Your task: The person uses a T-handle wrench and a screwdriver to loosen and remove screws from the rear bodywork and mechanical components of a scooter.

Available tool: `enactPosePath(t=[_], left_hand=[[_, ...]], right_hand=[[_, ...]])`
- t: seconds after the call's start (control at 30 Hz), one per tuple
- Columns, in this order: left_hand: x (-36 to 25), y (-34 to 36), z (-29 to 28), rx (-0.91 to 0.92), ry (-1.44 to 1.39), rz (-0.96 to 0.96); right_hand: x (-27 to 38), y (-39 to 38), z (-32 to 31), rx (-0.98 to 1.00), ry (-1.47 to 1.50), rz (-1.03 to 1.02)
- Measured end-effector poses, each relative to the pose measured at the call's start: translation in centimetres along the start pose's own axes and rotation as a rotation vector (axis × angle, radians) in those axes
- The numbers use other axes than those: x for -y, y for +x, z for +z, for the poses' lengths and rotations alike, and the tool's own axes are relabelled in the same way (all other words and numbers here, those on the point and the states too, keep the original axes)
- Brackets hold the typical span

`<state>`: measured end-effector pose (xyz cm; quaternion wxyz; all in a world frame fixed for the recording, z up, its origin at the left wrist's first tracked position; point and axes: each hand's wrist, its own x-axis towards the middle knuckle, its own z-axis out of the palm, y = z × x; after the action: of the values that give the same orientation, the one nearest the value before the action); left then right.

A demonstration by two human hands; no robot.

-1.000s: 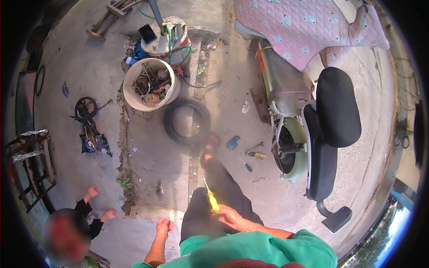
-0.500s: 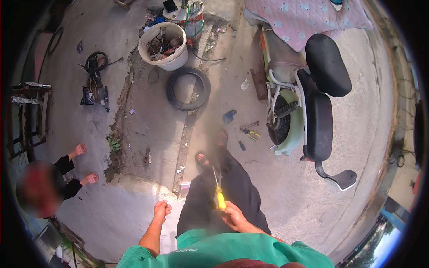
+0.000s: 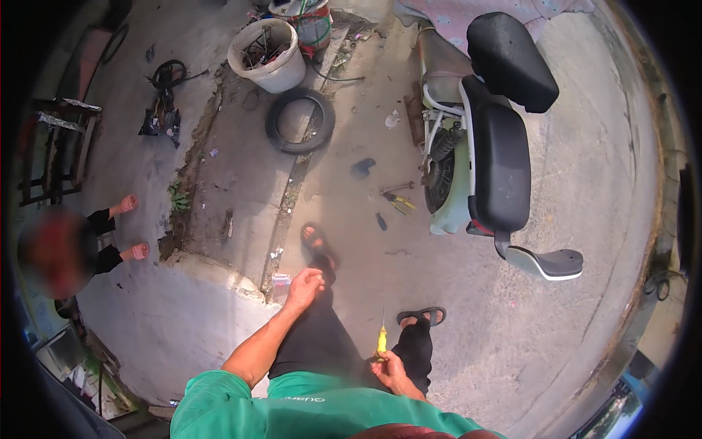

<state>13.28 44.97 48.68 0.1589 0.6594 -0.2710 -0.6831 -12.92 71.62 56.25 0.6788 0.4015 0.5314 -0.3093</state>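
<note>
Over concrete [image 3: 526, 351], a hand [image 3: 393, 373] (right) grips a screwdriver [image 3: 382, 341].

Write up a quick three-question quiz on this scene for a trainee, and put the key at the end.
1. Multiple choice: which hand holds the screwdriver?
A) left hand
B) right hand
C) both hands

2. True or false: the tire lies on the ground, outside the bucket.

3. Fill in the blank: the screwdriver's handle is ____ in colour.

Key: 1. B; 2. True; 3. yellow.
</note>
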Motion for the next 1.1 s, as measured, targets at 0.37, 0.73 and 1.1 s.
enactPosePath(t=[0.37,0.73,1.1], left_hand=[[8.4,-25.6,37.2,0.146,0.810,0.564],[4.9,-29.4,56.5,0.358,0.643,0.424],[1.6,-17.7,68.9,0.254,0.427,0.149]], right_hand=[[9.5,-10.8,-24.4,0.176,0.081,-0.440],[23.6,-16.3,-34.0,0.304,-0.062,-0.440],[55.6,-12.6,-29.3,0.332,-0.681,-0.439]])
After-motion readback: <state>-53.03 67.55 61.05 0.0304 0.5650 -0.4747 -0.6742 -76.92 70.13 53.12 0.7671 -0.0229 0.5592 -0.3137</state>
